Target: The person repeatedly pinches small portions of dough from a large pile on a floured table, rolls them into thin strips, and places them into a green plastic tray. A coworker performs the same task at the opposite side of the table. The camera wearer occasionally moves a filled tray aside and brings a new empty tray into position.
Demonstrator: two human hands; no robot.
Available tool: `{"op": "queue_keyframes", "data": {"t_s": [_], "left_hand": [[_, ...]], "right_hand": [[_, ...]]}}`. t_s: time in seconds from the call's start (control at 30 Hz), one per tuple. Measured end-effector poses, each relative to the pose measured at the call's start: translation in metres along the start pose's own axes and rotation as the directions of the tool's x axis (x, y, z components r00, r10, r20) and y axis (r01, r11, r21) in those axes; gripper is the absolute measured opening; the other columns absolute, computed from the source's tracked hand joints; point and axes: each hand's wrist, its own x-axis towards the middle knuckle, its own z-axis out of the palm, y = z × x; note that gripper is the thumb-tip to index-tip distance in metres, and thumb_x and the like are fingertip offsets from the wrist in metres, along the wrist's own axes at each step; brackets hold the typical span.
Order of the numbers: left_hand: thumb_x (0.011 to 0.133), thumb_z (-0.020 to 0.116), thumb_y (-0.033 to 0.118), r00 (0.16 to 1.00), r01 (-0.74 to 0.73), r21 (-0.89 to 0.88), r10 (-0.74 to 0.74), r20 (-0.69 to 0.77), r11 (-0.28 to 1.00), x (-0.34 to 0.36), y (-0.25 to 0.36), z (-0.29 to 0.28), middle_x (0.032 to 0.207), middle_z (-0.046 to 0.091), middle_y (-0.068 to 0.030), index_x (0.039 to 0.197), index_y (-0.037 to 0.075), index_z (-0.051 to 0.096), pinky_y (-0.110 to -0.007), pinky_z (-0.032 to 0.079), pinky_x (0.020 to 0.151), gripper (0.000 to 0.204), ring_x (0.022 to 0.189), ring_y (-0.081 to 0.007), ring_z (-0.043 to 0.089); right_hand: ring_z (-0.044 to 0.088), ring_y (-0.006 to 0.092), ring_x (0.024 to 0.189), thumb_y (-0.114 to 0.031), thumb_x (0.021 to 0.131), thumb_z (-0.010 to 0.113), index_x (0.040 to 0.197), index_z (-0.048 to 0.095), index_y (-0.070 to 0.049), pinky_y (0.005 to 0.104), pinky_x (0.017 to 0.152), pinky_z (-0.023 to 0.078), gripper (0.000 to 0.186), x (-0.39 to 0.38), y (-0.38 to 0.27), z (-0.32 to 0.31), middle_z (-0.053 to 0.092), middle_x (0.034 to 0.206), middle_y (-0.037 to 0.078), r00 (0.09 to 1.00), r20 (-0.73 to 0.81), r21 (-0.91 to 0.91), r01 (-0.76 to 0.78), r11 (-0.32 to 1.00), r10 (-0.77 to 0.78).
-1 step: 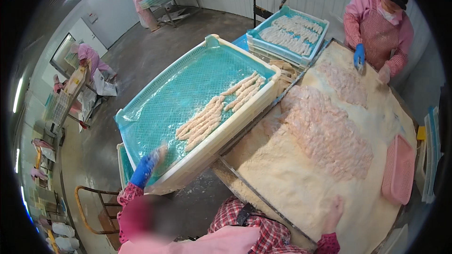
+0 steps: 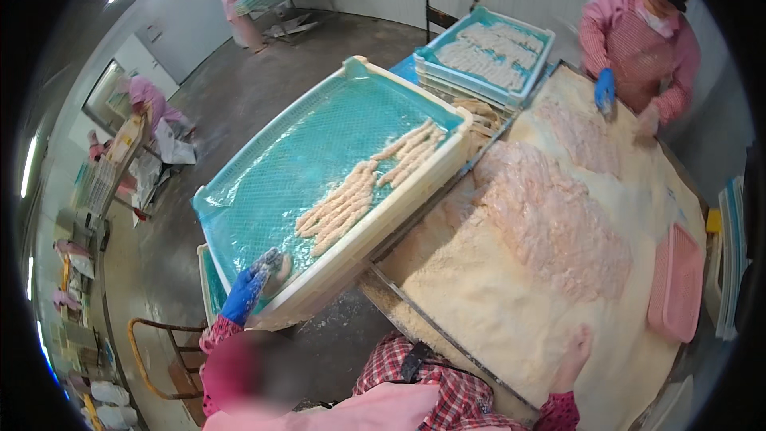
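My left hand (image 2: 254,281), in a blue glove dusted with crumbs, is over the near left corner of a large cream tray (image 2: 383,195) lined with teal mesh. Its fingers are closed at a pale coated meat strip (image 2: 279,275), partly hidden by the hand. Farther along the tray lie several coated strips (image 2: 339,211) side by side, with a second group behind them. My right hand (image 2: 573,355) rests, fingers stretched out, on pale breading crumbs (image 2: 495,303) that cover the work table. Beyond it on the crumbs spreads a heap of raw pale pink meat (image 2: 550,215).
A pink basket (image 2: 677,283) stands at the table's right side. Across the table a co-worker (image 2: 638,40) handles meat. Another tray of coated strips (image 2: 491,52) sits at the back. A rusty cart handle (image 2: 152,351) is at lower left. Other people work far left.
My left hand has turned slightly, and a pale strip now shows beside its fingers. My right hand has shifted slightly on the crumbs. The whole view has moved a little.
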Motion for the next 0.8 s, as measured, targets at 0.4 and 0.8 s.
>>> {"op": "queue_keyframes", "data": {"t_s": [0.4, 0.8], "left_hand": [[0.079, 0.065, 0.017, 0.793, -0.497, 0.173, 0.364, 0.488, 0.851, 0.041, 0.035, 0.269, 0.124, 0.053, -0.0138, 0.125, 0.004, 0.050, -0.038, 0.036, 0.099, 0.050, 0.116, -0.0277, 0.049], [0.077, 0.061, 0.022, 0.309, -0.899, 0.046, 0.555, 0.772, 0.436, 0.054, -0.002, 0.470, 0.111, 0.056, -0.0107, 0.114, 0.012, 0.057, -0.039, 0.043, 0.086, 0.039, 0.101, -0.0297, 0.052]], "right_hand": [[0.053, 0.0310, 0.104, -0.027, 0.072, 0.066, 0.115, 0.058, -0.010, 0.0402, 0.088, 0.040, 0.046, 0.000, -0.031, -0.004, 0.060, 0.111, 0.010, 0.707, 0.640, -0.578, 0.701, 0.417, -0.301], [0.055, 0.0288, 0.103, -0.018, 0.075, 0.063, 0.101, 0.063, -0.008, 0.0394, 0.088, 0.042, 0.028, -0.012, 0.017, -0.057, 0.062, 0.105, 0.011, 0.874, 0.348, -0.691, 0.483, 0.537, -0.339]]}}
